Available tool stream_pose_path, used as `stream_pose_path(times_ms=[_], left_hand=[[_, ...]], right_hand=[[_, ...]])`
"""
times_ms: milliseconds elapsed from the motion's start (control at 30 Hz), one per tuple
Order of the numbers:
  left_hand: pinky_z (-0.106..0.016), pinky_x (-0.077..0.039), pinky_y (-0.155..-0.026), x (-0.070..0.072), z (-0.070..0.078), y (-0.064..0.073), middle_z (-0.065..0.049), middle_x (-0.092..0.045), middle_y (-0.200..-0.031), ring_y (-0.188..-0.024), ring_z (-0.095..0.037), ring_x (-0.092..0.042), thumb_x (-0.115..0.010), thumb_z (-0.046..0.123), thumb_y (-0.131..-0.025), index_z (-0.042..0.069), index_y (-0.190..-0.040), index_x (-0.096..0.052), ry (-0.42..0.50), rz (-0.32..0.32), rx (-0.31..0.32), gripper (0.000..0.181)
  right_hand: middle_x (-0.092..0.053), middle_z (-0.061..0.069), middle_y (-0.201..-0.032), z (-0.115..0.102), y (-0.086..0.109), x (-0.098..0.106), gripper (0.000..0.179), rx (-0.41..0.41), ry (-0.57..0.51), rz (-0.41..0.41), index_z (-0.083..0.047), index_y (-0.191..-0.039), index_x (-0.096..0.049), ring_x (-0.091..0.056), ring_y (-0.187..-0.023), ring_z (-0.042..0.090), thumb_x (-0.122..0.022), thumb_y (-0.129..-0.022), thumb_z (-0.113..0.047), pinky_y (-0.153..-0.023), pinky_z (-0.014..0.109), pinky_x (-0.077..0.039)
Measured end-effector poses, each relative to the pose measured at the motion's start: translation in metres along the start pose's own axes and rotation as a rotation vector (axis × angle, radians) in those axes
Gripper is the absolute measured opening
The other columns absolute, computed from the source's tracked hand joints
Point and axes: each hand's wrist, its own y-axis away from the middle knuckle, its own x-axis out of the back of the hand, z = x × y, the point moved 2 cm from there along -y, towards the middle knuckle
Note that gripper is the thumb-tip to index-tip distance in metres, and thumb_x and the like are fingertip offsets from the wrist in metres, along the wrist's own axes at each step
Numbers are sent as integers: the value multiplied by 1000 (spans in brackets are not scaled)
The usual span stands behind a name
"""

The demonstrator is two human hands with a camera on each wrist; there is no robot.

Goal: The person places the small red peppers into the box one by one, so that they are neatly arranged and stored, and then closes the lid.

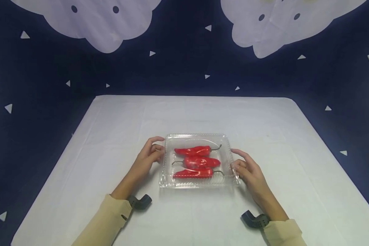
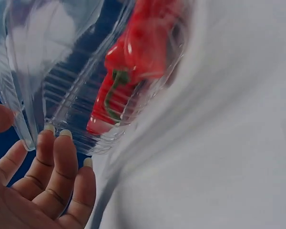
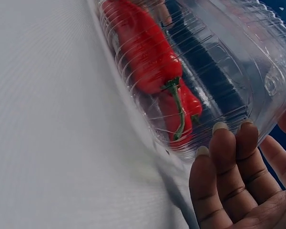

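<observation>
A clear plastic container (image 1: pixel 169 171) sits near the middle of the white table, its transparent lid down over it. Inside lie three long red peppers (image 1: pixel 202 161) with green stems, one behind another. My left hand (image 1: pixel 145 160) holds the container's left side; in the left wrist view its thumb and index finger (image 2: pixel 14 160) meet the rim, while other fingertips rest along the ridged wall. On the opposite side my right hand (image 1: pixel 250 174) holds the right edge, its fingertips (image 3: pixel 221 138) against the ridged wall and the thumb near the rim.
White cloth covers the table (image 1: pixel 196 218). A dark blue backdrop (image 1: pixel 184 68) with white clouds and small triangles stands behind it. Each wrist wears a dark camera mount, the left one (image 1: pixel 141 201) and the right one (image 1: pixel 254 219), close to the tabletop.
</observation>
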Motion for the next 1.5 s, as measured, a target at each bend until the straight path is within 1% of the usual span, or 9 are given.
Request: stream_pose_path(times_ms=[133,267,433,567,733,933,1233,1367,1500], left_hand=[[-38,-56,-83,2,3,20,-21,-64,-113,-95,-20,-63,-55,6,-100,11,-152,-36,-46,-28,-40,56],[-36,-57,-84,0,4,47,-18,-64,-110,-96,-22,-65,-57,2,-100,12,-155,-32,-65,-42,-67,62],[-30,-55,-86,-11,8,77,-7,-69,-103,-92,-20,-66,-62,6,-99,17,-155,-33,-141,-19,-39,64],[-32,-52,-88,-23,13,90,1,-71,-90,-84,-18,-67,-63,8,-99,25,-155,-33,-202,40,9,65],[-29,-51,-78,-33,15,95,-3,-69,-79,-76,-18,-63,-58,5,-100,24,-153,-36,-138,100,56,61],[-25,-51,-72,-37,13,96,-7,-68,-77,-71,-16,-61,-57,1,-97,21,-151,-42,-120,165,30,59],[-28,-53,-74,-40,15,95,-3,-67,-76,-72,-18,-66,-57,-1,-97,26,-149,-45,-96,131,19,60],[-29,-54,-73,-38,15,95,-1,-68,-77,-72,-20,-69,-56,-2,-97,26,-149,-44,-70,118,26,61],[-28,-53,-73,-37,13,94,-2,-67,-76,-72,-20,-66,-56,-2,-97,24,-149,-43,-59,108,20,59]], right_hand=[[-64,0,-89,0,0,-1,49,-11,-36,-7,-1,-151,-39,-59,-80,6,-54,-104,-4,-70,22,-53],[-64,1,-90,-1,0,-3,49,-21,-36,-12,-1,-151,-40,-59,-81,6,-54,-104,-5,-70,22,-53],[-64,1,-90,-1,1,-2,48,-51,-22,18,-2,-151,-42,-59,-81,7,-54,-104,-7,-70,22,-52],[-64,1,-90,-2,1,0,47,-52,-10,36,-3,-150,-43,-59,-81,8,-54,-104,-7,-71,22,-51],[-65,1,-90,-4,2,-2,46,-38,-7,35,-2,-150,-42,-59,-81,7,-53,-105,-9,-70,23,-52],[-66,3,-90,-7,7,-6,47,-43,4,41,-3,-152,-40,-61,-83,9,-51,-107,-11,-73,24,-53],[-67,9,-85,-15,36,-11,58,-72,-49,-8,-11,-159,-28,-64,-74,15,-47,-105,-3,-68,31,-57],[-66,7,-79,-16,39,-17,64,-66,-91,-27,-12,-160,-24,-61,-67,14,-48,-103,2,-62,30,-55],[-61,3,-75,-16,40,-22,60,-71,-105,-4,-12,-160,-24,-58,-67,14,-45,-105,0,-60,29,-54]])
